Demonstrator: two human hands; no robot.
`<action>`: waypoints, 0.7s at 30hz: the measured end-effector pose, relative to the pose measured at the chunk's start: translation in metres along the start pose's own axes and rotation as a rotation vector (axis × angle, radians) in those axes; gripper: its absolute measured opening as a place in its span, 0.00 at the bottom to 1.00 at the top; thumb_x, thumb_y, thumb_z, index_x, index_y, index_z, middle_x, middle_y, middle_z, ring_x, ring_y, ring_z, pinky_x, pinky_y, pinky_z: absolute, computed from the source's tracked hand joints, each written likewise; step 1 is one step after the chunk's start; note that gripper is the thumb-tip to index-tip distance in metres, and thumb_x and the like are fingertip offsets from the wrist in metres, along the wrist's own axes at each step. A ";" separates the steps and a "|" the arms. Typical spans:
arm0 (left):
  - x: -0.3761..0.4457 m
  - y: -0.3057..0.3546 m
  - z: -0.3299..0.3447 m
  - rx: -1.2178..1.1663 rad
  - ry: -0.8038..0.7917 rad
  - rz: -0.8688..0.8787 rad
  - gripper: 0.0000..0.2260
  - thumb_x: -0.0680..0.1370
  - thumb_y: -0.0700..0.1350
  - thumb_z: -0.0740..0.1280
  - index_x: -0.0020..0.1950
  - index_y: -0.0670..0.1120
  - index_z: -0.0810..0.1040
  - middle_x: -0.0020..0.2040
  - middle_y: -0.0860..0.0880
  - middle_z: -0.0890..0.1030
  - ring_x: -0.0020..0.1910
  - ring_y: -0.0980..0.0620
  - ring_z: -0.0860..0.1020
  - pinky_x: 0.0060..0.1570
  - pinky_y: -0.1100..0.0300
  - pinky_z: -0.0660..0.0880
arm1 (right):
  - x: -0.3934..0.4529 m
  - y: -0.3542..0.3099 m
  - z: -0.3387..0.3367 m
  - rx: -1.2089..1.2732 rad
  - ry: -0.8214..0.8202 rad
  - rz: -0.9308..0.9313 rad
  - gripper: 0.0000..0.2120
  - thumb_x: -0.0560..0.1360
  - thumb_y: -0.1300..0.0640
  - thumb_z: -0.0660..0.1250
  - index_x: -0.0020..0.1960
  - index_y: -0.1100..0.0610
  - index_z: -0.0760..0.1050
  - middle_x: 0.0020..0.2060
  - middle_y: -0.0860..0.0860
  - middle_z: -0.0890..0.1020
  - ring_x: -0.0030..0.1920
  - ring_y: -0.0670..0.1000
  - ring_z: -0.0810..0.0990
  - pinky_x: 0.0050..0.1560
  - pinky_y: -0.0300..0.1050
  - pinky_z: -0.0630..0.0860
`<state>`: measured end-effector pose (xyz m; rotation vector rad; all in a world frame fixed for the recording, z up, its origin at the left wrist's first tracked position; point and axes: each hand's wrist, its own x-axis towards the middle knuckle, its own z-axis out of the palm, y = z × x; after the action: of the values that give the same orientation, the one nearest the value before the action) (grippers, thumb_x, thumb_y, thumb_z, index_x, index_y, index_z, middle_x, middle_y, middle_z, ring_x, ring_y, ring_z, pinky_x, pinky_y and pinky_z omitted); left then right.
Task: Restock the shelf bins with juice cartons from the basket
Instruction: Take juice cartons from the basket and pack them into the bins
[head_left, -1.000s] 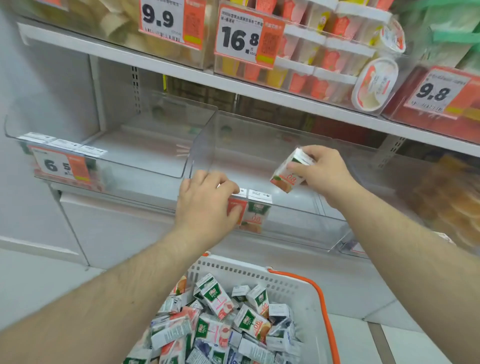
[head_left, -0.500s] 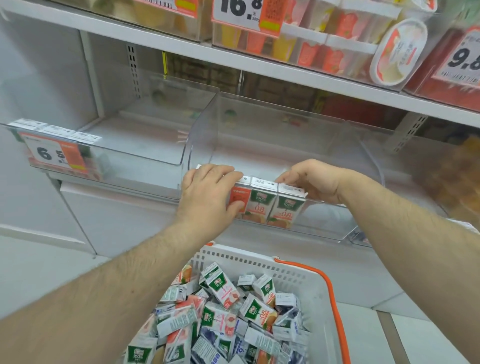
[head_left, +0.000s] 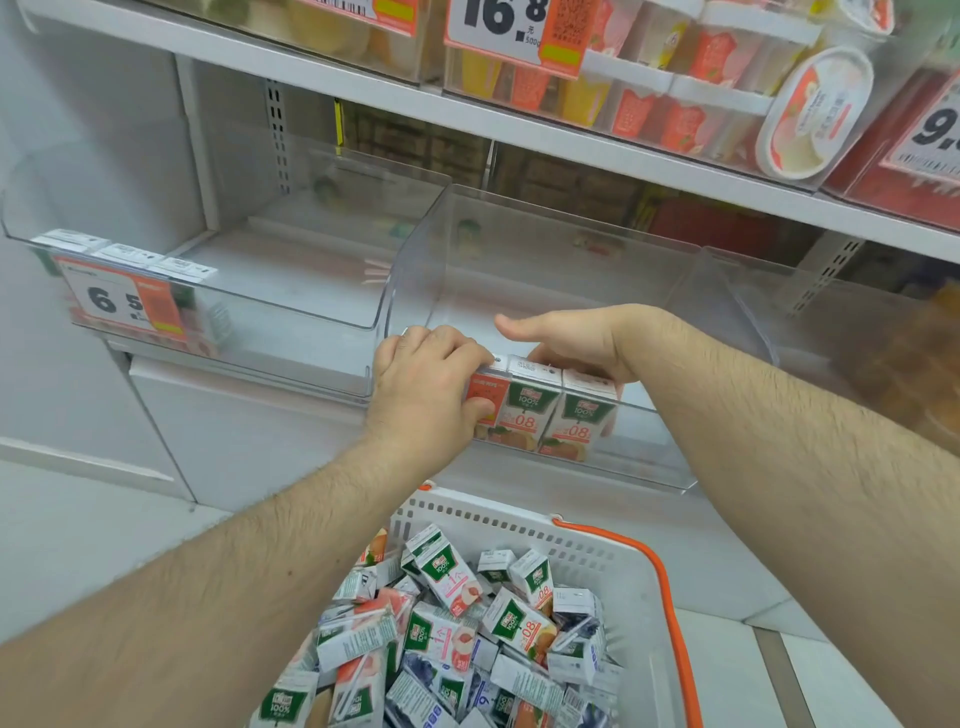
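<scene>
Fingers (head_left: 415, 348) of my left hand (head_left: 423, 395) grip the end carton (head_left: 485, 397); my right hand (head_left: 582, 338) steadies the row in the bin (head_left: 649, 467). Light, stiff boxes, probably crushable: hold flat sides.

- You are standing in a shop, in front of a white shelf (head_left: 363, 98) for goods.
- Price tags (head_left: 498, 21) with big numbers hang on the clear plastic bins (head_left: 519, 260).
- Packed food tubs (head_left: 810, 114) fill the upper shelf.
- A shopping basket (head_left: 613, 551) with an orange handle holds many small juice cartons (head_left: 467, 623).
</scene>
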<state>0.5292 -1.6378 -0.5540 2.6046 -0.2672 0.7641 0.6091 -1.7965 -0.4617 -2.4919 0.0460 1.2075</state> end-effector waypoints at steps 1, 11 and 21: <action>0.000 0.001 -0.001 0.003 -0.007 -0.001 0.20 0.69 0.51 0.77 0.58 0.50 0.80 0.54 0.52 0.78 0.57 0.46 0.72 0.59 0.56 0.54 | 0.002 -0.001 0.000 -0.014 0.007 0.003 0.46 0.67 0.18 0.47 0.58 0.52 0.82 0.51 0.57 0.86 0.51 0.62 0.85 0.58 0.67 0.77; 0.001 0.004 -0.014 0.034 -0.147 0.013 0.23 0.75 0.56 0.69 0.68 0.56 0.71 0.64 0.57 0.71 0.65 0.52 0.64 0.65 0.57 0.50 | -0.001 -0.005 0.029 -0.049 0.392 -0.068 0.42 0.69 0.20 0.48 0.59 0.51 0.81 0.57 0.52 0.83 0.54 0.56 0.82 0.61 0.54 0.75; -0.049 -0.011 -0.018 -0.076 0.128 0.251 0.10 0.68 0.46 0.65 0.47 0.46 0.78 0.45 0.49 0.77 0.48 0.48 0.71 0.49 0.55 0.64 | 0.007 0.065 0.154 -0.092 1.431 -1.059 0.08 0.70 0.58 0.63 0.35 0.59 0.75 0.32 0.52 0.75 0.33 0.52 0.72 0.36 0.42 0.68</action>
<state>0.4834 -1.6164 -0.5710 2.4660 -0.5809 0.9809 0.4854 -1.8033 -0.5738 -2.2604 -0.8093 -0.9913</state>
